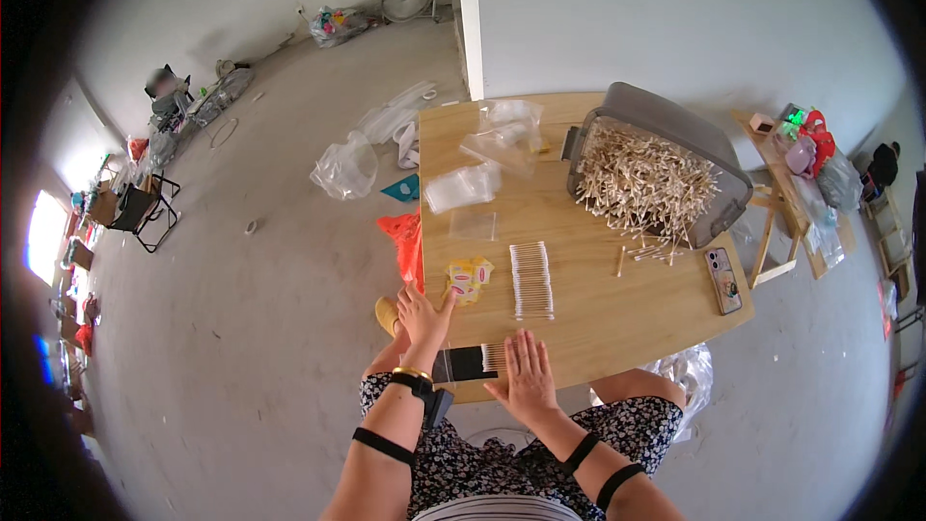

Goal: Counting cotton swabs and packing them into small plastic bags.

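Observation:
My right hand (528, 381) lies with fingers stretched out over the right part of a short row of cotton swabs (492, 358) at the table's near edge. A flat black piece (458, 364) lies just left of those swabs, and my palm hides part of the row. My left hand (425, 316) is at the table's left edge with its fingers spread, close to small yellow and white labels (469, 280). It holds nothing that I can see. Beyond my right hand, a longer neat row of cotton swabs (531, 280) lies on the wooden table (617, 318).
A grey plastic bin (719, 140) lies tipped on its side, with a heap of cotton swabs (641, 178) spilling out. Clear plastic bags (463, 187) lie at the far left of the table. A phone (723, 281) rests near the right edge. An orange-red bag (405, 241) hangs beside the left edge.

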A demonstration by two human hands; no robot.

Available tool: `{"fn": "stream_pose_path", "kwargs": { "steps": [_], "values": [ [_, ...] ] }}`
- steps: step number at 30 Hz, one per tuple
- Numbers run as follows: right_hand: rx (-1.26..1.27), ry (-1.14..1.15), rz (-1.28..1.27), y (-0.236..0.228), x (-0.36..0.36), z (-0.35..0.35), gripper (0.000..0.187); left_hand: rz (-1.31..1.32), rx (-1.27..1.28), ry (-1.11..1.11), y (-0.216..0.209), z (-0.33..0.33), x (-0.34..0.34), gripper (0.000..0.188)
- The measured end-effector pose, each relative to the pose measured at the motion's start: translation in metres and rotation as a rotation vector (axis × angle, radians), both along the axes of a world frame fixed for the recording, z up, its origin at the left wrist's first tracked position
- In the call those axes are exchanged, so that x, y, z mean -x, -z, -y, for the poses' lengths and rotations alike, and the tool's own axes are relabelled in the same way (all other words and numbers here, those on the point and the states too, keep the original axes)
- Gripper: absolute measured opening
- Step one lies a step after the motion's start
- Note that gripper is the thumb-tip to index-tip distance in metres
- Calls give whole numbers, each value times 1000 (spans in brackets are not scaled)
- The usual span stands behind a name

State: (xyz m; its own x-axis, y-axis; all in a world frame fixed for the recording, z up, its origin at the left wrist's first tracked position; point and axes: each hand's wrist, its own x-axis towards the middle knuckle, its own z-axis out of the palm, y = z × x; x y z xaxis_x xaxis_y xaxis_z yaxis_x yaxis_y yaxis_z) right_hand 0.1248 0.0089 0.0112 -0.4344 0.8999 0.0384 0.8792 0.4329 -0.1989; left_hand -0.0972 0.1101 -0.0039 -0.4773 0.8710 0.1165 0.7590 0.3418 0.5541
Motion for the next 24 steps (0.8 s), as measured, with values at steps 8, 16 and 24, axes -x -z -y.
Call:
{"fn": "stream_pose_path", "kwargs": {
  "steps": [8,16,24],
  "values": [
    [20,-27,39,-6,11,1,89,302,217,121,8,-14,53,80],
    [5,-36,-62,-4,10,1,91,406,141,219,-12,15,64,32],
    [-41,-23,-58,-5,11,4,89,512,283,597,-28,70,-2,26]
  ]
}}
